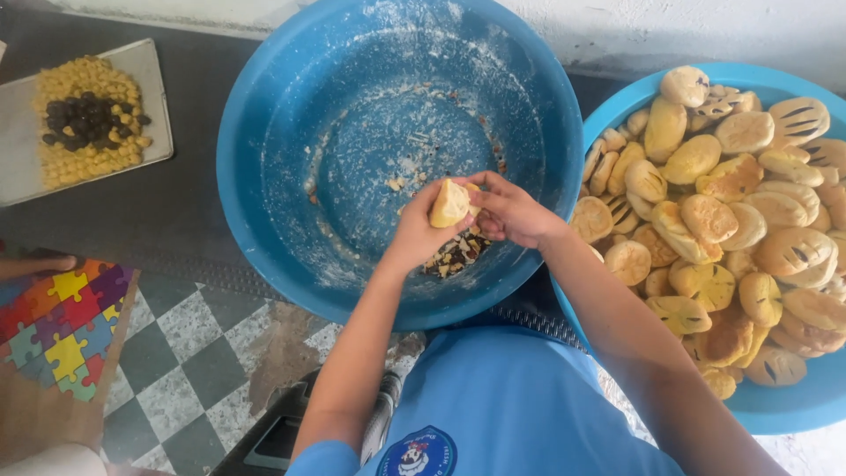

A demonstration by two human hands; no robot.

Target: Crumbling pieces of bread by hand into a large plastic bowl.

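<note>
A piece of pale yellow dough (450,204) is cupped in the left hand (425,231), whose fingers are curled around it from below, while the right hand (509,211) is closed on its edge with pinching fingertips, so both hands are occupied with the same piece. It is held over the near side of the large blue basin (291,106), just above a small heap of dark, mixed filling (456,254) lying on the basin floor. The basin is otherwise seen to be nearly emptied, only flour dust and crumbs being left, so most of the dough appears to have been used. To the right, a second blue basin (793,410) is piled high with shaped, slashed pastries (723,220), which suggests the work is well advanced. Farther off at the left, a tray (18,132) with yellow pieces and dark fruit is set on the dark counter (189,203).
</note>
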